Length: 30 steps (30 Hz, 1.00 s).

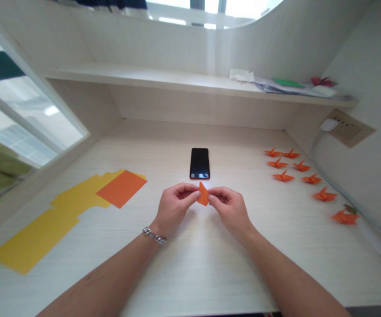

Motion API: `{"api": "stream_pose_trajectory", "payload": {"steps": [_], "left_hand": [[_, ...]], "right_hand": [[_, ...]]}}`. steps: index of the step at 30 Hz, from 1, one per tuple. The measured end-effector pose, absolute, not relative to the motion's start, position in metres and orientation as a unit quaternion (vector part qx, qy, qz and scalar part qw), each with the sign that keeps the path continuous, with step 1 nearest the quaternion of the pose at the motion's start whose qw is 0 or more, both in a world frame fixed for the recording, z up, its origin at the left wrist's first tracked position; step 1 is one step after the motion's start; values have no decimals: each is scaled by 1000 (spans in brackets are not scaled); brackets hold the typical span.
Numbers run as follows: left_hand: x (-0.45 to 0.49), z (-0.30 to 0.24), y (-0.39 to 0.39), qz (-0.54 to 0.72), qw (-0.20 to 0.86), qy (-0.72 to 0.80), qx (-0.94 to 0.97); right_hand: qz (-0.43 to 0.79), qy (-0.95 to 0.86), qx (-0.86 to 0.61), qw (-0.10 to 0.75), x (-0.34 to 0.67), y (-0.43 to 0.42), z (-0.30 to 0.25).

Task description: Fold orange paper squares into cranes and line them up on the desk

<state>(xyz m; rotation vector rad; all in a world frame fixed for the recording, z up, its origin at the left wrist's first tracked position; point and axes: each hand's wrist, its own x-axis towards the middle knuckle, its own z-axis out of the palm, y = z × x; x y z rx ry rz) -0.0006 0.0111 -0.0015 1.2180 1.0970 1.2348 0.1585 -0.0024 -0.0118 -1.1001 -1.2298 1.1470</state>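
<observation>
A small folded piece of orange paper (203,194) is held up between my two hands over the middle of the desk. My left hand (179,204) pinches its left edge between thumb and fingers; a chain bracelet (154,235) circles that wrist. On the opposite edge, the thumb and fingertips of my right hand (231,207) are closed on the same paper. Just beyond the paper lies a black phone (200,163), screen up. Several folded orange paper cranes (283,176) stand in rows at the right.
Yellow paper sheets (35,240) overlap at the left, with a flat orange sheet (122,189) on top. A white charger (329,125) sits in the wall socket (352,132), its cable (331,182) running along the right edge. Papers (286,87) lie on the shelf (164,79) above.
</observation>
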Motion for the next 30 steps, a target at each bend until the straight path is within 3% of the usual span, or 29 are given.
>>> {"api": "stream_pose_trajectory", "payload": {"steps": [30], "left_hand": [[6, -7, 3, 485, 528, 397, 574]], "right_hand": [[482, -489, -467, 557, 156, -4, -10]]}}
